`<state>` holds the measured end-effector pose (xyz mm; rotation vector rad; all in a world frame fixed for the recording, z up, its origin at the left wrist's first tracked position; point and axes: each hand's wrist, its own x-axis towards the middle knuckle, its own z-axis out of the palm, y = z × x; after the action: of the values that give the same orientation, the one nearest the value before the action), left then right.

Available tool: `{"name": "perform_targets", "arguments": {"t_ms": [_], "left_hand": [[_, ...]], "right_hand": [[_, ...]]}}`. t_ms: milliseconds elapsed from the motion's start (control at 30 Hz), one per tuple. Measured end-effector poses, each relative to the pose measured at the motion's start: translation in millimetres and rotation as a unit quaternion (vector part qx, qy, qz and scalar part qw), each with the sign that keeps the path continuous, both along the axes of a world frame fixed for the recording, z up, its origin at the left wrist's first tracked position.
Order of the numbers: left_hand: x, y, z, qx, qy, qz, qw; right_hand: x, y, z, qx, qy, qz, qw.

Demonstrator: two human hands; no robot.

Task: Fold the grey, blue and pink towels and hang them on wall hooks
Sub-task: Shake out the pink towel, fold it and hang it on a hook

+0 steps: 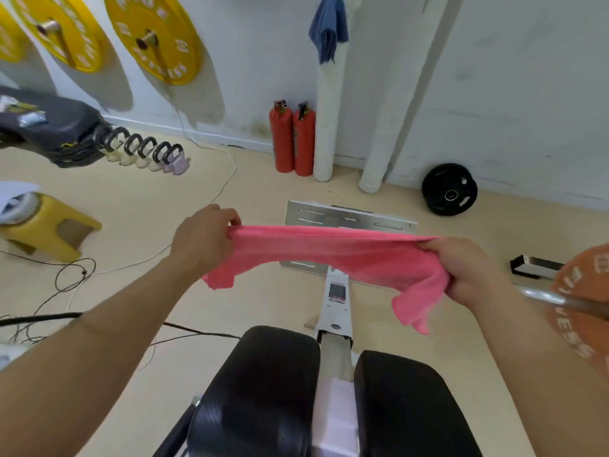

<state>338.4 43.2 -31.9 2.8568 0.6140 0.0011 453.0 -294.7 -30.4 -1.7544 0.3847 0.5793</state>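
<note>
Pink towel [329,255] is held taut above bench pads [263,390], gripped by closed left hand [204,239] & right hand [468,268]; blue towel [329,28] already hung; grey not seen.

Pink towel [329,255] is soft matt cloth, fine nap, bunched where the left hand [201,239] and right hand [468,268] grip it. Blue towel [329,28], far above the hands, matt cloth too. Pads [273,390] below the hands are black, smooth, slight sheen. Plate [349,219] just beyond the towel is brushed metal. Bar [543,298] by the right hand is shiny metal. Stool [49,225] left of the left hand is smooth yellow plastic.
</note>
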Motion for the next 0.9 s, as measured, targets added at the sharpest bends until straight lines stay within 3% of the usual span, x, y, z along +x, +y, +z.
{"name": "perform_targets", "arguments": {"t_ms": [100,233,300,333,400,467,600,700,800,900], "left_hand": [[-43,9,9,-0.151,-0.08,0.137,0.976],[-89,6,9,-0.421,-0.201,0.32,0.824],[-108,1,3,-0.481,-0.243,0.365,0.759],[-120,-3,-1,-0.489,-0.251,0.372,0.748],[-147,-12,-12,-0.488,-0.23,0.366,0.758],[-177,-19,-27,-0.497,-0.145,0.329,0.79],[-228,-18,-51,-0.54,0.015,0.243,0.806],[-234,-16,-45,-0.549,0.016,0.223,0.805],[-221,-18,-25,-0.543,0.013,0.153,0.826],[-195,-35,4,-0.51,-0.02,0.101,0.854]], "right_hand": [[-39,-19,16,-0.011,-0.011,-0.067,0.998],[-106,-29,23,-0.061,-0.016,-0.053,0.997],[-142,-34,14,-0.105,-0.012,-0.029,0.994],[-160,-36,6,-0.133,-0.011,-0.019,0.991],[-195,-39,-14,-0.196,0.019,0.008,0.98],[-230,-38,-32,-0.222,0.08,-0.01,0.972],[-290,-24,-47,-0.148,0.201,-0.118,0.961],[-325,-22,-53,-0.156,0.211,-0.115,0.958],[-337,-27,-51,-0.178,0.192,-0.108,0.959],[-323,-20,-32,-0.077,0.174,-0.156,0.969]]}}
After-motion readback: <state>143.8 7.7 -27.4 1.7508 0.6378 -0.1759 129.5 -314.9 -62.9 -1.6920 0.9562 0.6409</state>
